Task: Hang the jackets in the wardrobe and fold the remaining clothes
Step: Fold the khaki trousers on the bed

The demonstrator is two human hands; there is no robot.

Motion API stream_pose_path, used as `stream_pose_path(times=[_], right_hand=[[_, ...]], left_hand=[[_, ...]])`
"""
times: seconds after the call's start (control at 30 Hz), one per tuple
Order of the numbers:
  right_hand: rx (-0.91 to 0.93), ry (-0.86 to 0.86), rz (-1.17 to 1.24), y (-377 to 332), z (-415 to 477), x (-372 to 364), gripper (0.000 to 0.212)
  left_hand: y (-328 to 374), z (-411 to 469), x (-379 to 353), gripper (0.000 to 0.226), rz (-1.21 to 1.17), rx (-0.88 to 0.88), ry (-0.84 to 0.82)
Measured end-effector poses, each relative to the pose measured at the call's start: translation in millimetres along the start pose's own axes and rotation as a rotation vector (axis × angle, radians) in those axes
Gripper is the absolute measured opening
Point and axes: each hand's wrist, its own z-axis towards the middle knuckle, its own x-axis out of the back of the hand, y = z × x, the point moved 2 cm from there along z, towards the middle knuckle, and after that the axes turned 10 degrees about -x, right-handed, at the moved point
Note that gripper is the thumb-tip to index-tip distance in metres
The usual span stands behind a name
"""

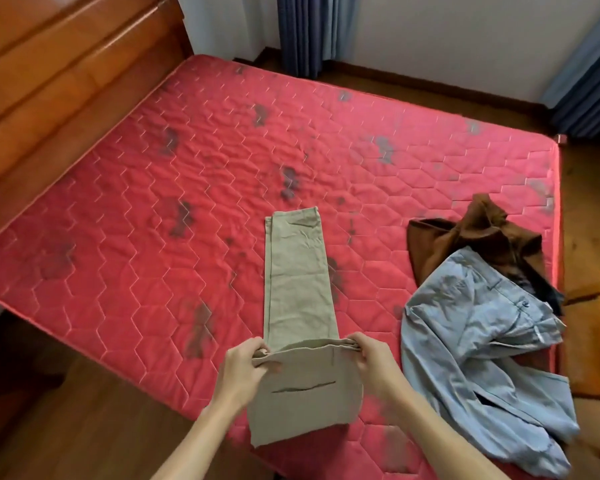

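Left hand (248, 363): we see it pinching the left edge of the khaki trousers (297, 271).
Right hand (368, 358): pinches the right edge, opposite.
Khaki trousers: waist end nearest us, legs laid flat across the red mattress (153, 202).
Blue-grey trousers (482, 341): crumpled, to our right.
Brown garment (465, 237): behind them, partly underneath.
Beyond: wooden headboard (49, 81), blue curtains (312, 29).

The red quilted mattress (153, 188) bears khaki trousers (297, 271), blue trousers (471, 327) and a brown garment (465, 237).

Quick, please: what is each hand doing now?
Left hand: grips the long beige fabric trousers, left side.
Right hand: grips the same trousers, right side.
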Motion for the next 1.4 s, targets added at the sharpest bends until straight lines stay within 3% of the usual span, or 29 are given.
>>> stream_pose_path(times=[0.33,0.5,0.6,0.8,1.2,1.4], right_hand=[[-0.1,0.056,0.077,-23.7,218.1,-28.8,0.019],[-0.107,0.056,-0.25,4.6,279.4,-79.7,0.059],[0.066,0.038,-0.551,24.2,264.8,-128.5,0.069],[0.14,-0.042,-0.676,84.1,210.5,-188.2,0.072],[0.022,-0.055,-0.746,133.3,120.9,-202.8,0.075],[-0.092,0.028,-0.525,145.6,79.6,-205.0,0.07]], left_hand=[[-78.0,225.6,-16.5,0.026,-0.03,0.04,0.137],[-132.0,269.9,-73.9,0.07,0.198,0.099,0.135],[-152.2,245.8,-119.1,0.067,0.466,0.006,0.04],[-191.9,166.9,-173.7,0.071,0.69,-0.157,-0.129],[-213.5,29.5,-193.0,0.076,0.705,0.177,-0.179],[-201.8,2.2,-201.3,0.085,0.597,0.332,-0.089]])
